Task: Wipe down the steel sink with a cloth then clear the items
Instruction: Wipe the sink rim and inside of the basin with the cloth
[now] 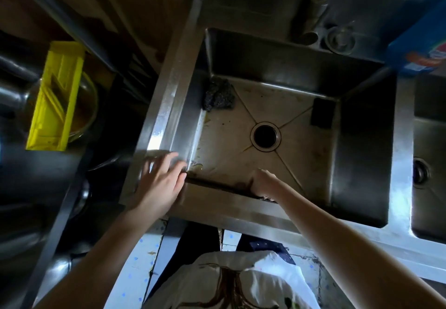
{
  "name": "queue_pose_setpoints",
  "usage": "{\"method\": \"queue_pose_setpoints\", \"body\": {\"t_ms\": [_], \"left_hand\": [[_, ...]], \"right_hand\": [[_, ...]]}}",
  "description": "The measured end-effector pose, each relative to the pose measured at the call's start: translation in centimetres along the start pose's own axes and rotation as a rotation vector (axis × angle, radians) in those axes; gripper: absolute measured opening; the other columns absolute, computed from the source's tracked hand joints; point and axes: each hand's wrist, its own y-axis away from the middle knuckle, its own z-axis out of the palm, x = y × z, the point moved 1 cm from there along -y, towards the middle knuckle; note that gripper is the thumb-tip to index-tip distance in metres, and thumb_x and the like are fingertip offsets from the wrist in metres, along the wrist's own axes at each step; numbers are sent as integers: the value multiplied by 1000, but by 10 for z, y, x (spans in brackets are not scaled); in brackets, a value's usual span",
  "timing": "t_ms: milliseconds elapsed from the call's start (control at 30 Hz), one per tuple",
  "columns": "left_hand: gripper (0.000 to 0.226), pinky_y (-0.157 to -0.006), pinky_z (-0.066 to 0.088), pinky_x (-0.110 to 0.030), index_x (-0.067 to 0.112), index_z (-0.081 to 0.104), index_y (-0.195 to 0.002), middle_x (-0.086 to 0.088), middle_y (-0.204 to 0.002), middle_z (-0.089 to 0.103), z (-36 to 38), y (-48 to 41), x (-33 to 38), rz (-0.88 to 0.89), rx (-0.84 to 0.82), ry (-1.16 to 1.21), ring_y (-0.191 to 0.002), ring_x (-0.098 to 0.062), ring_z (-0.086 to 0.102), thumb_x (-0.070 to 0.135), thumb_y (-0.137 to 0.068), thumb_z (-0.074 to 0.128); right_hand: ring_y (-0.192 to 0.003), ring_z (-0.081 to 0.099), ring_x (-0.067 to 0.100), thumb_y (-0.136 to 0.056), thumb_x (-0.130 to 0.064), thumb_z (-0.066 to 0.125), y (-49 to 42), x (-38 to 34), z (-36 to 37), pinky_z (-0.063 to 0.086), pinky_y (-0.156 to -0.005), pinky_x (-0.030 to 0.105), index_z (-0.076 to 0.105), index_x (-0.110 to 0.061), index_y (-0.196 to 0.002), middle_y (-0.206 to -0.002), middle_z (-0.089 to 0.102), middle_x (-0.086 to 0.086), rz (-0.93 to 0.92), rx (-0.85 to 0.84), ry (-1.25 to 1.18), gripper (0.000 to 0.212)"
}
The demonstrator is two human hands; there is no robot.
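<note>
The steel sink (pixel 357 139) is seen from above, with its open drain (pixel 265 136) in the middle of a stained floor. The left hand (pixel 160 183) rests on the sink's near left corner, fingers spread and straight, gripping nothing. The right hand (pixel 263 183) reaches down inside the basin against the near wall, its fingers curled round a dark cloth (pixel 265 197). Only a brownish edge of the cloth shows beneath the wrist, pressed to the wall just under the rim. In the far left corner of the basin lies a dark, rough scouring pad (pixel 218 96), and a dark rectangular sponge (pixel 322 113) leans against the right wall, well apart from both hands. A blue packet (pixel 420 43) sits on the counter by the far right corner, near a round metal plug (pixel 340 39). A yellow plastic tray (pixel 56 98) sits to the left of the sink, and a second basin (pixel 429 139) lies to the right.
</note>
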Motion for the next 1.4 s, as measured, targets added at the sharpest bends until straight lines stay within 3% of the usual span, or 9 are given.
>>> {"method": "queue_pose_setpoints", "body": {"t_ms": [200,300,433,533,633,867,1100,1267,1400], "left_hand": [[39,-95,32,-41,17,61,-115,-3,-129,51,-10,2,-37,71,11,-7,-106,-25,54,34,-92,35],[27,-94,30,-37,17,60,-115,-5,-127,52,-12,0,-44,150,96,-50,-106,-25,51,24,-90,52],[25,-94,27,-38,15,60,-112,-9,-126,51,-16,-8,-51,213,172,-67,-110,-24,46,18,-88,55],[29,-95,26,-42,14,60,-113,-11,-128,51,-19,-18,-55,233,155,-87,-108,-29,52,16,-84,61],[36,-98,33,-49,14,57,-119,-11,-133,47,-26,-29,-58,230,120,-96,-106,-30,52,17,-84,61],[41,-95,38,-53,13,54,-125,-14,-140,42,-46,-72,-59,246,79,-113,-115,-35,50,17,-84,61],[45,-104,28,-52,17,44,-136,-12,-149,30,-54,-112,-58,267,29,-144,-128,-34,39,24,-92,50],[47,-104,28,-51,16,41,-138,-11,-149,31,-56,-123,-58,296,17,-142,-131,-31,37,24,-93,50],[47,-103,30,-51,15,44,-136,-12,-149,33,-56,-116,-64,277,26,-114,-130,-32,39,23,-91,53]], "right_hand": [[-109,61,30,-89,-13,52,-8,-77,2,49,-81,27,62,-5,-120,-120,64,14,-26,3,-83,33],[-93,57,24,-90,-12,51,-11,-112,2,44,-80,30,64,-13,-86,-92,61,8,-112,-32,-218,14],[-75,52,17,-87,-13,52,-13,-134,4,39,-61,23,52,-20,-57,-67,51,-1,-118,38,-254,32],[-71,54,18,-90,-11,53,-13,-120,6,44,-72,32,64,-16,-70,-75,57,3,-79,-4,-339,23],[-95,65,26,-90,-13,55,-7,-88,3,53,-90,34,72,-8,-101,-103,70,10,-17,25,-276,22],[-103,63,28,-93,-11,49,6,-20,-1,54,-83,31,60,-6,-124,-118,64,13,282,72,-136,33],[-99,65,31,-92,-25,55,-13,-66,2,48,-69,27,58,1,-117,-117,64,17,278,54,-205,36],[-101,60,32,-89,-14,57,-29,-119,7,41,-59,26,55,1,-125,-120,60,20,96,-21,-517,39],[-79,56,23,-88,-11,57,-36,-142,12,48,-55,26,61,-6,-112,-97,57,9,100,-24,-794,25]]}}
